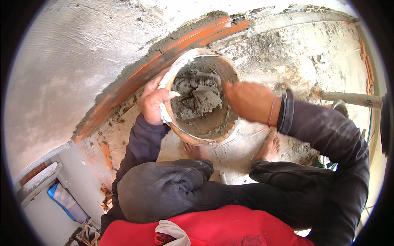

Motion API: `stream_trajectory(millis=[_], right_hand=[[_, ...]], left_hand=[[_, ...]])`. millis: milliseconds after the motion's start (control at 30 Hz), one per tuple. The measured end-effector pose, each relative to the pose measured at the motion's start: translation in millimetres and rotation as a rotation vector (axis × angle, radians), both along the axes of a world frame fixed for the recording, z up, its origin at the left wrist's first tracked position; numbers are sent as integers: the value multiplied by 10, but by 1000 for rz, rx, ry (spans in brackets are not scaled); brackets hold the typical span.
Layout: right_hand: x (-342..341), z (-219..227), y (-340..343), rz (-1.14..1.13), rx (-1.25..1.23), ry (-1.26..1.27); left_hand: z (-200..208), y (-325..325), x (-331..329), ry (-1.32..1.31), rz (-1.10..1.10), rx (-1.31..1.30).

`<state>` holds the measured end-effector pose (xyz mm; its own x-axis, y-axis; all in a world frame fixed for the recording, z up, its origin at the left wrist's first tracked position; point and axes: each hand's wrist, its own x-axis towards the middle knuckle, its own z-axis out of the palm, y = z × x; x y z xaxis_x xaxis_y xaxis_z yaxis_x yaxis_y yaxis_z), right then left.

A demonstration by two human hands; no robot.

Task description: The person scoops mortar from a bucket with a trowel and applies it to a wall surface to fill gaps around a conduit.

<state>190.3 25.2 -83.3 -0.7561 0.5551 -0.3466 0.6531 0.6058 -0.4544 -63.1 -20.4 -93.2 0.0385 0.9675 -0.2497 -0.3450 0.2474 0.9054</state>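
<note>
A round bucket (234, 69), its rim smeared with pale residue, stands tilted in front of me. Wet grey mortar (199, 96) lies in a rough heap inside it. My left hand (154, 102) is closed on the bucket's left rim, thumb over the edge and fingers around the outside. Over the opposite side of the bucket, my right hand (249, 102) is closed in a fist and slightly blurred. Whatever it grips is hidden by the hand and the mortar, so I cannot make it out.
Orange bricks (197, 37) bedded in mortar run along the foot of the plastered wall (78, 53), close beyond the bucket. A pole (351, 99) reaches in from the right. Broken brick pieces (106, 155) lie at left. My bare feet (269, 146) are near the bucket.
</note>
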Motion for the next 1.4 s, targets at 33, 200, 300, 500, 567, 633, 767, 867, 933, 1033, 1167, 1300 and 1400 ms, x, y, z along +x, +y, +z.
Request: stream_trajectory(millis=[33, 200, 300, 500, 567, 633, 767, 867, 933, 1033, 1167, 1300, 1400], right_hand=[[-15, 20, -127, -39, -22, -30], [86, 137, -386, -33, 65, -197], [148, 367, -290, -56, 59, -253], [248, -8, 133, -107, -25, -191], [142, -289, 82, -110, -241, -151], [154, -239, -9, -110, -336, -39], [213, 42, -298, -108, -288, -156], [218, 341, -224, -89, -176, -302], [267, 386, -159, -97, -125, -304], [338, 195, 75, -183, -23, -166], [178, -146, 253, -61, -360, -265], [150, -44, 66, -56, -429, -97], [190, 199, -189, -81, -282, -164]], left_hand=[[-44, -51, -47, -14, 11, -11], [7, -86, -21, 68, 106, 28], [-136, -133, -76, -84, 82, 62], [-102, -144, 41, 101, -45, 50], [-102, -106, 48, 56, -49, 93], [-85, -92, -24, 42, -39, 58], [-181, -111, -73, 16, -4, 94], [-225, -104, -110, 52, 32, 108], [-151, -96, -96, 52, -3, 89], [-98, -53, -40, 53, -15, 36], [-85, 7, 130, 209, -97, 133], [-139, 2, 22, -8, 22, 82], [-52, 32, -15, 59, 66, -54]])
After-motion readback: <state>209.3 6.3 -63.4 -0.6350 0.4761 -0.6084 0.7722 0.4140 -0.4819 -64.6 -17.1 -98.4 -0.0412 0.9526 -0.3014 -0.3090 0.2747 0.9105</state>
